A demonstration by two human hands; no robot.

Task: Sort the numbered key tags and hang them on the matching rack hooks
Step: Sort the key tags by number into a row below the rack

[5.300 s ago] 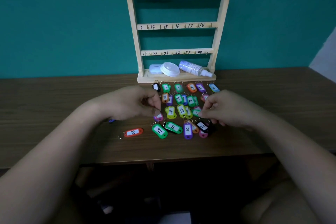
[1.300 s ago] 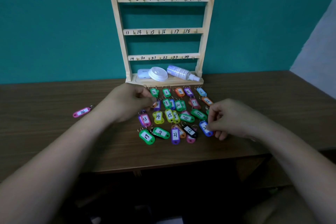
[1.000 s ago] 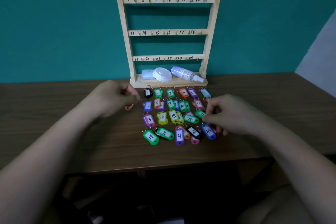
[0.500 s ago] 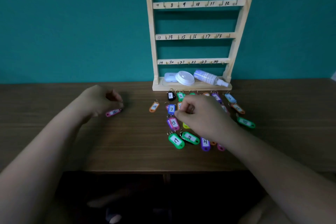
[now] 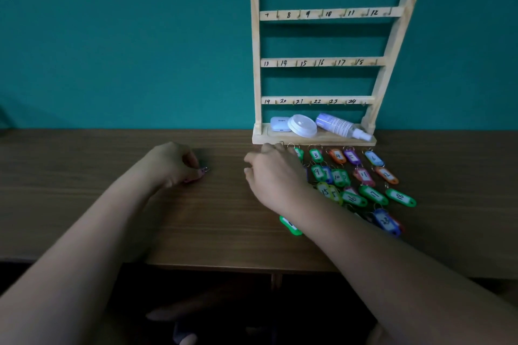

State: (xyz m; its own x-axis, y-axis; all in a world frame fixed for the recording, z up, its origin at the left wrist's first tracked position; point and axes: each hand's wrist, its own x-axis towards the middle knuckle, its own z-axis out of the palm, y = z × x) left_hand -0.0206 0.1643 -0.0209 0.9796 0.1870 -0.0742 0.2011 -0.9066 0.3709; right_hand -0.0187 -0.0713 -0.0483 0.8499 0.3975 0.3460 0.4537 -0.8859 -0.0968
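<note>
left hand (image 5: 171,162) pinches pink tag (image 5: 197,175) on surface (image 5: 224,232), well left of tag rows (image 5: 364,176). right hand (image 5: 273,176) curled over rows' left end near rack (image 5: 316,63); cannot tell its hold.

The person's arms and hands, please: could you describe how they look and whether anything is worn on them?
The left forearm and the right forearm are bare as far as the frame shows, with no sleeves in view. The left hand and the right hand wear no gloves, and no watch, bracelet or ring shows on the visible sides.
</note>
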